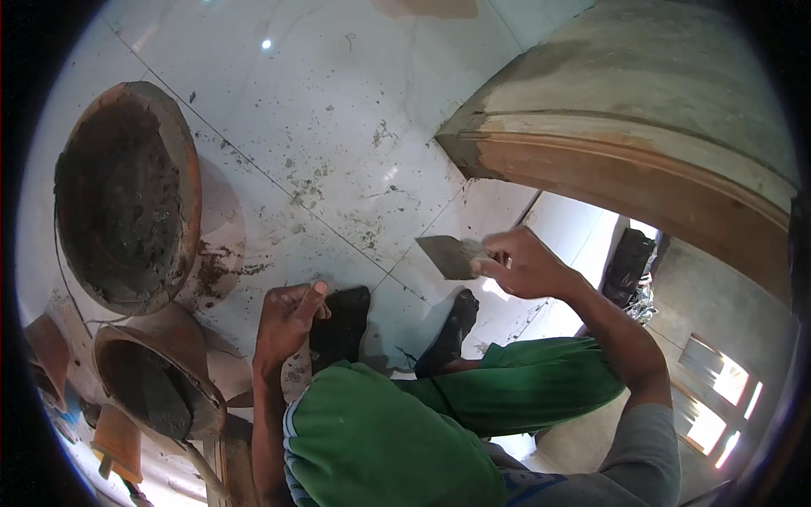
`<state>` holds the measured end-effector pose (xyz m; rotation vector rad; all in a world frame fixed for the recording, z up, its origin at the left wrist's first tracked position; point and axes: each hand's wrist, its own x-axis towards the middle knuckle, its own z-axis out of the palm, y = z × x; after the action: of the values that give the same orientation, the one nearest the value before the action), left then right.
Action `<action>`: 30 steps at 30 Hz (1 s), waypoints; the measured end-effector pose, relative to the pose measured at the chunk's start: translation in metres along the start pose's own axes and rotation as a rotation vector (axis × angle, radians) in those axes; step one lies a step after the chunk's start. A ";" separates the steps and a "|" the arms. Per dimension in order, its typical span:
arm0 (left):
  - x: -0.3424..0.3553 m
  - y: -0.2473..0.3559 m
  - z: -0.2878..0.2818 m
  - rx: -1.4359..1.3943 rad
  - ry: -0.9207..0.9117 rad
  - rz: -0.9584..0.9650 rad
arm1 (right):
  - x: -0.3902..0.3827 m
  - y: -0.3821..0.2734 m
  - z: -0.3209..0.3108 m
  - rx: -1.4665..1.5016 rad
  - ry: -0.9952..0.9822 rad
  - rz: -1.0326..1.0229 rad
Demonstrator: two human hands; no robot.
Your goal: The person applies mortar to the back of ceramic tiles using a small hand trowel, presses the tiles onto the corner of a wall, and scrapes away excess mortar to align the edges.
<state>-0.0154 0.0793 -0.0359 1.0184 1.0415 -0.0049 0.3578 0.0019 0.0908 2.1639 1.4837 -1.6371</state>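
My right hand (528, 264) is closed round the handle of a small pointed trowel (445, 256), a grey-smeared blade that points left over the white tiles. Most of the handle is hidden by the fingers. My left hand (287, 321) is closed beside my left shoe, its fingers curled and the thumb lying along them. Whatever may be inside those fingers is hidden. A large round basin (193, 182) with dark grey mortar (118, 194) in it stands to the left. Below it, a smaller clay-coloured bucket (152, 325) holds a dark trowel-like blade (165, 406).
Mortar crumbs (308, 190) litter the tile floor (338, 76). A wooden door frame (608, 160) and a plastered wall (676, 59) stand at upper right. An orange container (117, 444) sits at lower left. Dark bags (629, 266) lie beyond the doorway.
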 end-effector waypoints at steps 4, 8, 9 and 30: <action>-0.001 -0.007 0.001 -0.081 0.091 0.018 | -0.024 0.000 0.004 0.019 0.061 0.055; 0.014 -0.021 0.005 -0.135 0.204 0.085 | -0.024 0.002 0.013 0.048 0.077 0.049; 0.015 -0.022 -0.001 -0.140 0.201 0.083 | -0.020 0.002 0.018 0.046 0.075 0.054; 0.038 -0.108 -0.036 0.596 1.244 0.511 | 0.178 -0.244 -0.120 -0.791 0.172 -0.379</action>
<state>-0.0681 0.0593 -0.1421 1.8892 1.9092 0.8788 0.2701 0.3132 0.1235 1.6566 2.1952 -0.6886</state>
